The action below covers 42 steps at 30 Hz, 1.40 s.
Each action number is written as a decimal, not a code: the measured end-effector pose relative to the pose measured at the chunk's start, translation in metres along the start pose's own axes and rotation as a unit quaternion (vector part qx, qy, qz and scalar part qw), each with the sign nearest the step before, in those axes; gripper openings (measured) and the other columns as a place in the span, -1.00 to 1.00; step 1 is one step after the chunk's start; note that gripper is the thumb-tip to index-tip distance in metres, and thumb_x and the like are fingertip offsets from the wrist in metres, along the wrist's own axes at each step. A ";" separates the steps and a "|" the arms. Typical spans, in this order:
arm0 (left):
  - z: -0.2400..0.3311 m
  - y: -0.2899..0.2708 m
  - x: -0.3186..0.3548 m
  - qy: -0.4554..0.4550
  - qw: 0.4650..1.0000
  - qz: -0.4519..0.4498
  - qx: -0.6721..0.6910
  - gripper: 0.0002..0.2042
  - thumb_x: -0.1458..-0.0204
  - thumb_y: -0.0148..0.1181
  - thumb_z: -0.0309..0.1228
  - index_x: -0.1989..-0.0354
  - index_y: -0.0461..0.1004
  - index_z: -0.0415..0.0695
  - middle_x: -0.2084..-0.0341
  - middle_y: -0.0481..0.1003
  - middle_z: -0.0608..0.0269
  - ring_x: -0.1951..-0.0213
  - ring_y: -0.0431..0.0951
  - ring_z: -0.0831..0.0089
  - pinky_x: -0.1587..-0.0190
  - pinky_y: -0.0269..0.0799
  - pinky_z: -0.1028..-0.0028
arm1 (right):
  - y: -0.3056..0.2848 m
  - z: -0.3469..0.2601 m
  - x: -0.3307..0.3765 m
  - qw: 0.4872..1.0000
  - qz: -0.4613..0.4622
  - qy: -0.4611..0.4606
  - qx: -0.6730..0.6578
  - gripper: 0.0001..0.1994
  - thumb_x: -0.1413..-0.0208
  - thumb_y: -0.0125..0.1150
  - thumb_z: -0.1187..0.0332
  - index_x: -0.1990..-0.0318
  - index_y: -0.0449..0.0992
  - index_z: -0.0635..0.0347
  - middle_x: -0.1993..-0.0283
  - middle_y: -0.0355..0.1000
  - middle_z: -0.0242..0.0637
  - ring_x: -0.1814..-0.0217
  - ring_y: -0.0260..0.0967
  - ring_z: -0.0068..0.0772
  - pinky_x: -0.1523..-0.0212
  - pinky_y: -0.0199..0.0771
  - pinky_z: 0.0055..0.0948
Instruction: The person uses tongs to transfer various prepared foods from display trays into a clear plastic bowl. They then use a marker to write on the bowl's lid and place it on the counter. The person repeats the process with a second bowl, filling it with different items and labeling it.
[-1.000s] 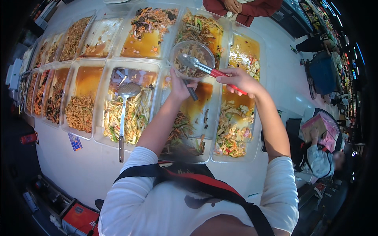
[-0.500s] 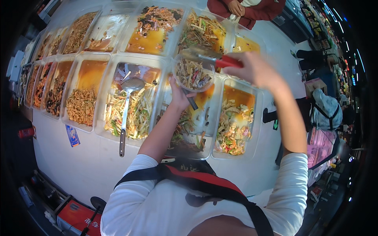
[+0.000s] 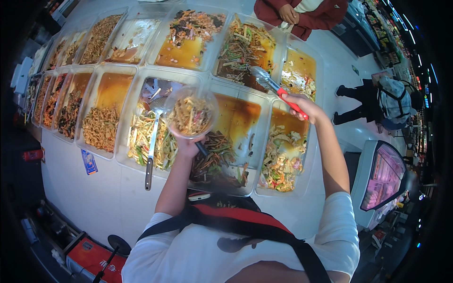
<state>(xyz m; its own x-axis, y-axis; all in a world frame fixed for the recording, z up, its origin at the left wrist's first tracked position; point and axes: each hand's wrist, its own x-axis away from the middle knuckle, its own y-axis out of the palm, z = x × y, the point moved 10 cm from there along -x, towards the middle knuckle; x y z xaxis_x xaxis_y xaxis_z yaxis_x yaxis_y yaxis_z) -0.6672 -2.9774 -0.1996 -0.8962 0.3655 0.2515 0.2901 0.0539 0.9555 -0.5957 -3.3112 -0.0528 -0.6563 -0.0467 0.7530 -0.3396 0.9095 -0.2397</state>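
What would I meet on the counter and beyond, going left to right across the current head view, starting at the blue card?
Blue card → long-handled spoon → clear bowl of food in the left hand → tongs in the right hand → display case with pink contents.

Tongs (image 3: 283, 94), approx 1–2 o'clock: red grips, silver head. Bowl (image 3: 213, 109), 10 o'clock: clear, w/ tan & brn food (image 3: 191, 114), red flecks. Skimmer hndl (image 3: 149, 173), 8 o'clock: dk brn. Card (image 3: 88, 162), 9 o'clock: blue w/ orange bits. Person's sleeves (image 3: 337, 212), 5 & 7: wht; strap (image 3: 231, 212), 6: red + blk. Other person's sleeve (image 3: 325, 20), 1: maroon. Packs (image 3: 383, 173), 3–4: pink.
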 end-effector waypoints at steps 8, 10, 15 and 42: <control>0.060 -0.008 0.042 0.143 0.971 0.099 -0.164 -0.17 0.01 0.08 0.30 -0.31 0.21 -0.05 -0.21 0.30 -0.05 0.13 0.48 0.22 0.72 0.21 0.62 | -0.002 0.038 -0.186 0.986 0.161 -0.034 -0.006 -0.52 -0.16 0.19 -0.12 0.10 0.51 0.16 0.61 0.35 -0.36 0.71 0.27 -0.49 0.69 0.24 -0.41; 0.057 0.000 0.047 0.150 0.976 0.117 -0.103 -0.20 -0.02 0.05 0.29 -0.30 0.22 -0.06 -0.21 0.31 -0.03 0.16 0.50 0.21 0.72 0.24 0.61 | 0.019 0.019 -0.211 0.982 0.137 -0.123 0.040 -0.47 -0.15 0.19 -0.14 0.01 0.54 0.15 0.59 0.37 -0.33 0.67 0.34 -0.43 0.61 0.34 -0.39; 0.070 -0.022 0.056 0.166 0.974 0.142 -0.058 -0.29 -0.11 0.00 0.20 -0.27 0.26 -0.08 -0.13 0.40 0.03 0.26 0.54 0.25 0.69 0.32 0.55 | 0.079 -0.025 -0.208 0.988 0.020 -0.138 0.069 -0.49 -0.20 0.20 -0.08 -0.10 0.48 0.11 0.63 0.21 -0.47 0.71 0.14 -0.63 0.67 0.17 -0.54; 0.047 -0.009 0.037 0.144 0.966 0.203 -0.071 -0.29 -0.08 0.11 0.18 -0.27 0.31 -0.10 -0.16 0.41 0.01 -0.06 0.51 0.05 0.19 0.65 0.23 | 0.090 -0.023 -0.227 0.988 -0.088 -0.030 -0.121 -0.75 -0.24 0.19 0.11 0.16 0.48 0.08 0.63 0.32 -0.35 0.81 0.15 -0.64 0.87 0.01 -0.63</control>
<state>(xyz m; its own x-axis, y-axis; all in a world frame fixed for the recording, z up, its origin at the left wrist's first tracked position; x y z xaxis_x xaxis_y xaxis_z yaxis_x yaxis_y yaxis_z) -0.6866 -2.9209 -0.2058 -0.7805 0.0544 0.6228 0.6067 -0.1748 0.7755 -0.4619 -3.2095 -0.2313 -0.6425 -0.2308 0.7308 -0.2856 0.9570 0.0511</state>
